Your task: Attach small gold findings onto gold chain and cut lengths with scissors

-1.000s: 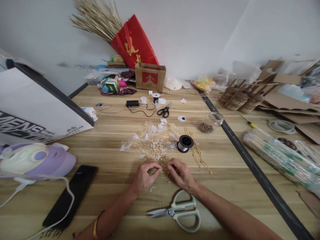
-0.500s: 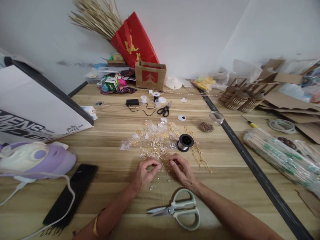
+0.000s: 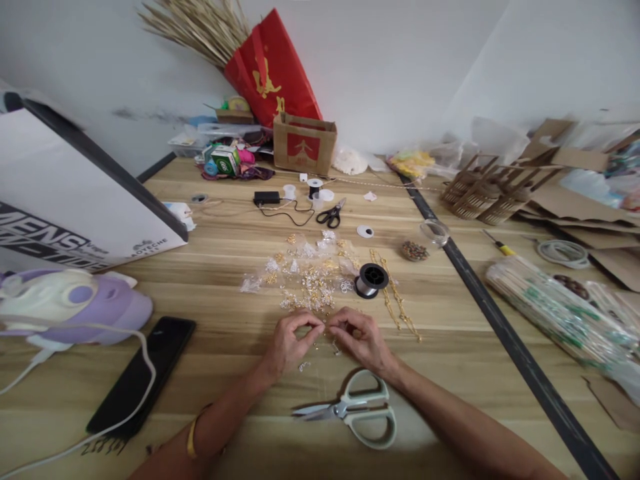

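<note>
My left hand (image 3: 294,337) is pinched at thumb and forefinger, apparently on a thin clear thread (image 3: 324,380) that trails faintly below. Close against it, my right hand (image 3: 359,335) is also pinched; whatever sits between its fingertips is too small to make out. Just beyond both hands spreads a pile of small gold and silver beads (image 3: 313,288). A black spool of clear line (image 3: 371,281) stands right of the pile, beside a gold chain (image 3: 395,297). Nearer me lie light-green-handled scissors (image 3: 350,408), blades pointing left. Small silver findings (image 3: 304,366) rest below my left hand.
On the left are a black phone (image 3: 143,377), a white cable and a purple-and-white device (image 3: 100,307). A tub of brown beads (image 3: 415,251), black scissors (image 3: 332,213) and an adapter (image 3: 267,198) lie farther back. Wrapped sticks (image 3: 555,313) lie at right.
My right hand has moved left, so the two pinched fingertips now almost meet. The view has shifted slightly; the things on the table keep their places.
</note>
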The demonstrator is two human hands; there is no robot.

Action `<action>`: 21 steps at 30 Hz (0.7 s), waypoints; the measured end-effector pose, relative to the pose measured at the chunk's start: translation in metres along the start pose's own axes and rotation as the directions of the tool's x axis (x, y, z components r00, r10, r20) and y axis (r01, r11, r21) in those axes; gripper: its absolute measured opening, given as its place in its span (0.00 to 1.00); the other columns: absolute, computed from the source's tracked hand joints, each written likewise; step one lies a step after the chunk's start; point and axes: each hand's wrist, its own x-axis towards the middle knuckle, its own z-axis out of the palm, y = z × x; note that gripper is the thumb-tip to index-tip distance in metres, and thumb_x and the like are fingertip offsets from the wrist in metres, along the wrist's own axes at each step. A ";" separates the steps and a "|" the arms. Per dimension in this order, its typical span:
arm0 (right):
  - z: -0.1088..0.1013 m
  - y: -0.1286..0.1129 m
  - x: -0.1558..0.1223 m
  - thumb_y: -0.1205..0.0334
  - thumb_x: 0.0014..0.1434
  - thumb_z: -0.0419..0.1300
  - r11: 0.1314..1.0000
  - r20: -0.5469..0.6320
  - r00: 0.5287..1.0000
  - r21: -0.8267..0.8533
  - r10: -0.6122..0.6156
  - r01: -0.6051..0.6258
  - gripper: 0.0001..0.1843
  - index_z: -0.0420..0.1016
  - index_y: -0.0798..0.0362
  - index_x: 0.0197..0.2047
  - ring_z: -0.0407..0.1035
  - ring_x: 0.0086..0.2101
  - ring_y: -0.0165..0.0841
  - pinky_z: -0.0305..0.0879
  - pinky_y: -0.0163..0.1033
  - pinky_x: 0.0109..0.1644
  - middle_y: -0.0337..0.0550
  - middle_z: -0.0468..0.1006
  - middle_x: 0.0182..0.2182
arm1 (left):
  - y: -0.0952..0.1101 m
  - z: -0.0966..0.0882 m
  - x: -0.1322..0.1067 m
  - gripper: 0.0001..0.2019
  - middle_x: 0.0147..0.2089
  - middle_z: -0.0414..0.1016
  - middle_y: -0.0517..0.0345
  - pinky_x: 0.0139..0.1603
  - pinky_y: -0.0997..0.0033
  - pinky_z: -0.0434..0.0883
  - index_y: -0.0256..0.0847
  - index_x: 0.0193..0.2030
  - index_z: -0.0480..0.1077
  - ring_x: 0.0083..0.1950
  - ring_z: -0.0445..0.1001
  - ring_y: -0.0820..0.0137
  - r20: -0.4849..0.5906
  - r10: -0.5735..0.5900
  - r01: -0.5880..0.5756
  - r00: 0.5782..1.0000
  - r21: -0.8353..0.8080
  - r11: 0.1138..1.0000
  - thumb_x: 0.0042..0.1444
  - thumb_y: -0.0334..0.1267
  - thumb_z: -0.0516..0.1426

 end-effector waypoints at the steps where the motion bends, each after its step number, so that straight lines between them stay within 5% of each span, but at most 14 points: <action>1: 0.000 -0.001 0.000 0.60 0.59 0.57 1.000 0.014 1.000 -0.006 0.001 -0.001 0.08 0.73 0.55 0.34 0.65 0.27 0.29 0.60 0.32 0.29 0.42 0.72 0.27 | 0.000 0.000 0.000 0.07 0.27 0.73 0.57 0.37 0.72 0.67 0.37 0.27 0.72 0.32 0.71 0.70 0.002 -0.001 0.001 1.000 -0.003 1.000 0.54 0.34 0.56; 12: -0.006 -0.010 0.001 0.63 0.62 0.53 0.991 0.150 0.988 -0.127 -0.018 0.038 0.08 0.71 0.55 0.34 0.65 0.28 0.29 0.59 0.33 0.30 0.42 0.71 0.29 | 0.001 -0.002 -0.003 0.07 0.28 0.74 0.56 0.36 0.73 0.67 0.37 0.28 0.72 0.32 0.72 0.69 -0.014 0.021 -0.021 1.000 -0.005 1.000 0.54 0.35 0.56; 17: -0.024 -0.019 0.006 0.57 0.61 0.55 0.990 0.152 0.980 0.035 0.130 -0.137 0.10 0.69 0.55 0.34 0.62 0.26 0.27 0.57 0.31 0.26 0.39 0.69 0.26 | -0.008 -0.005 -0.001 0.06 0.29 0.75 0.54 0.37 0.72 0.68 0.36 0.30 0.74 0.33 0.72 0.69 0.026 0.058 -0.058 0.998 0.012 0.998 0.54 0.33 0.55; 21: -0.040 -0.023 0.011 0.53 0.59 0.57 0.911 0.199 0.951 0.296 0.236 -0.288 0.13 0.67 0.55 0.33 0.61 0.22 0.25 0.58 0.31 0.24 0.40 0.72 0.25 | -0.016 -0.010 0.002 0.07 0.34 0.77 0.52 0.42 0.68 0.68 0.36 0.34 0.75 0.37 0.73 0.68 0.118 0.103 -0.110 0.988 0.061 0.992 0.54 0.30 0.55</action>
